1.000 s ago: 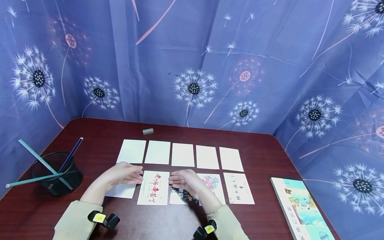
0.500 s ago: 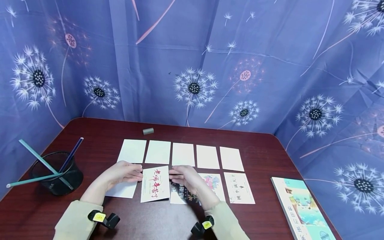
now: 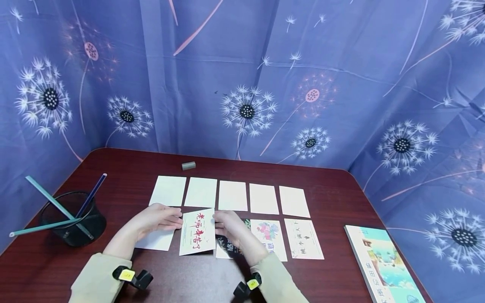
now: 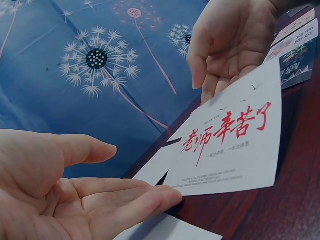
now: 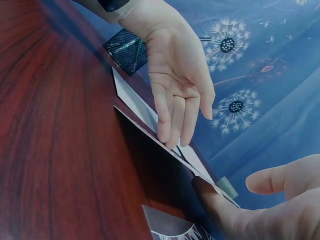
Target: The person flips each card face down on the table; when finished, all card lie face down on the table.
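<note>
Tilting up off the dark table (image 3: 333, 189), the red-lettered card (image 3: 197, 232) sits between both hands (far edge raised). The left hand (image 3: 161, 219) touches its left edge with straight, relaxed fingers; the right hand (image 3: 227, 223) supports its right edge, fingers likewise extended, not curled.

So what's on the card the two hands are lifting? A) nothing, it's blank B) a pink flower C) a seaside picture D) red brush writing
D: the card, raised between the left hand and right hand, bears red brush characters on white, clearest in the left wrist view.
</note>
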`<state>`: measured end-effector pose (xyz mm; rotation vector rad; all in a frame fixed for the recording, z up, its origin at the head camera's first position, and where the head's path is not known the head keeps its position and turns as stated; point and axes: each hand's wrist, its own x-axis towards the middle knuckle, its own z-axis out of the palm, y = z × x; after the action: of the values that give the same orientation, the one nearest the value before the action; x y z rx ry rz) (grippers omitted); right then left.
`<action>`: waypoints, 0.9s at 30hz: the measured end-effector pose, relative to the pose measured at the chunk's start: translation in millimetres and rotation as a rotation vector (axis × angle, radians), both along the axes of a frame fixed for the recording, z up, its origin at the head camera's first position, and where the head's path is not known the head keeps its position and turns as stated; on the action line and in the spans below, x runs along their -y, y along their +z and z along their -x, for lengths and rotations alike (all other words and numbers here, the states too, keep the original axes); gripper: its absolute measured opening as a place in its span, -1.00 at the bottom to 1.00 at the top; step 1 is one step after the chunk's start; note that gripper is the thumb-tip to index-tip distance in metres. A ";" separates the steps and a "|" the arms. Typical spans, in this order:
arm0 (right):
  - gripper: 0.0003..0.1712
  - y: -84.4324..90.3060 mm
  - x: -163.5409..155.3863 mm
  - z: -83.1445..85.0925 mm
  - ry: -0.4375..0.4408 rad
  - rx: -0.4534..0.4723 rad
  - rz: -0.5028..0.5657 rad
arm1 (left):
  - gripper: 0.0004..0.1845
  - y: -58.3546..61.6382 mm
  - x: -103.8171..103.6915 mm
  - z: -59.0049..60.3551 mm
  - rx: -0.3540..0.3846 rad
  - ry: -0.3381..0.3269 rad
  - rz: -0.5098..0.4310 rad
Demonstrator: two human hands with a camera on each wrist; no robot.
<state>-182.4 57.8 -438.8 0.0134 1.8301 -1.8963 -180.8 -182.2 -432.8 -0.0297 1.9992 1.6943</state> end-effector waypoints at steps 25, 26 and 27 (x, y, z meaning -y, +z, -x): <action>-0.62 1.2 -2.6 2.7 -0.033 0.002 0.046 | -0.45 18.3 -45.0 5.8 -0.022 -0.034 -0.122; -0.62 1.6 -2.5 3.0 -0.034 0.002 0.050 | -0.45 19.6 -46.6 6.3 -0.020 -0.032 -0.121; -0.63 1.9 -2.3 3.3 -0.034 0.003 0.053 | -0.45 20.5 -47.8 6.6 -0.018 -0.031 -0.119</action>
<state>-185.6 60.1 -436.9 0.0295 1.7883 -1.9664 -187.5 -134.3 -412.3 0.0581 1.8986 1.7963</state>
